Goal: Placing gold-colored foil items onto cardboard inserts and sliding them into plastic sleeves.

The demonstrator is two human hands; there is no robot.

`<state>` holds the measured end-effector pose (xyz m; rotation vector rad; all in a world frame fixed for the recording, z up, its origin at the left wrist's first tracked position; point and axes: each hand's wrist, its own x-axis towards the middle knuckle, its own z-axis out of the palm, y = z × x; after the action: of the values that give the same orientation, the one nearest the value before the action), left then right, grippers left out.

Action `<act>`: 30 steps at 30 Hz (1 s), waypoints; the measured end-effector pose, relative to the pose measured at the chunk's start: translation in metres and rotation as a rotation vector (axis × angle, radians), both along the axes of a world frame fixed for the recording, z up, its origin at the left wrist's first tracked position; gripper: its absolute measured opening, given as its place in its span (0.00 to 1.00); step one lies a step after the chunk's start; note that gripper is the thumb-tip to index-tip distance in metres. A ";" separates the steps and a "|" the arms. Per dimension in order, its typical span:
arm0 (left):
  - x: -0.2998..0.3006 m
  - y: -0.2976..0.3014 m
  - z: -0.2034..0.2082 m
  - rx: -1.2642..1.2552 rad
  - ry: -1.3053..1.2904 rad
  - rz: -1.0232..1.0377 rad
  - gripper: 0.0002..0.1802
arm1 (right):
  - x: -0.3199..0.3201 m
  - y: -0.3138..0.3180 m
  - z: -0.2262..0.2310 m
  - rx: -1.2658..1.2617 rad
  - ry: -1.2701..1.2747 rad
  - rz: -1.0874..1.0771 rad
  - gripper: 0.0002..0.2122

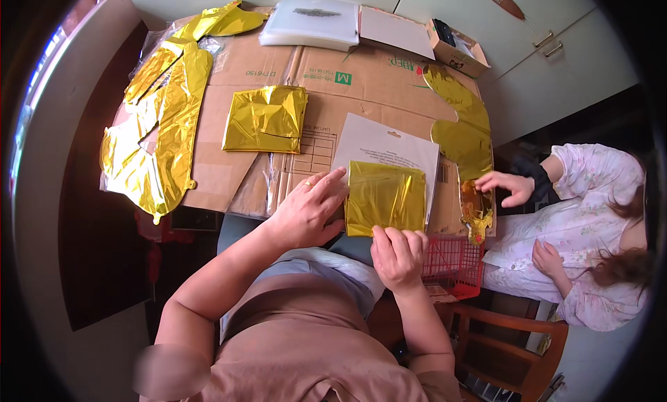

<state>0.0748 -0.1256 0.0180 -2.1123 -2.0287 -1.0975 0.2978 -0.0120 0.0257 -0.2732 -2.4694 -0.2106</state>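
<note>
A folded gold foil balloon [385, 197] lies as a flat square over the lower part of a white printed card [361, 141] at the table's near edge. My right hand [401, 257] pinches the square's lower edge between thumb and fingers. Beside the square's left edge, my left hand [313, 204] rests with fingers stretched out, the fingertips close to the card. Another folded gold foil packet [265, 120] sits a little farther off to the left. Flat and unfolded, a large gold foil balloon [174, 124] with small tabs covers the left side.
Flattened cardboard [243, 68] covers the table. At the back stand a stack of clear plastic sleeves [310, 23] and an open small box [456, 49]. Another gold balloon [460, 134] lies at right, near a co-worker's hand [511, 186]. A red basket [451, 266] is below.
</note>
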 end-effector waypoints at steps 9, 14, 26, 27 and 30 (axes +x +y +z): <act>0.019 -0.018 0.002 0.154 -0.104 0.015 0.16 | 0.005 -0.001 -0.015 -0.019 0.043 -0.092 0.14; 0.034 -0.025 0.024 -0.452 -1.158 0.163 0.17 | 0.005 0.002 -0.016 -0.093 0.093 -0.043 0.15; 0.021 0.013 0.045 -0.730 -1.777 0.148 0.21 | 0.000 0.010 -0.007 -0.151 0.180 0.000 0.16; 0.021 0.011 0.044 -0.711 -1.827 0.144 0.20 | -0.001 0.011 -0.007 -0.154 0.182 0.003 0.16; 0.021 0.005 0.041 -0.658 -1.905 0.158 0.19 | -0.006 0.013 -0.008 -0.163 0.186 0.022 0.16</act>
<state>0.0960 -0.1207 0.0587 -0.2357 -3.0932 -3.4361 0.2913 0.0012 0.0173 -0.3194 -2.3061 0.0261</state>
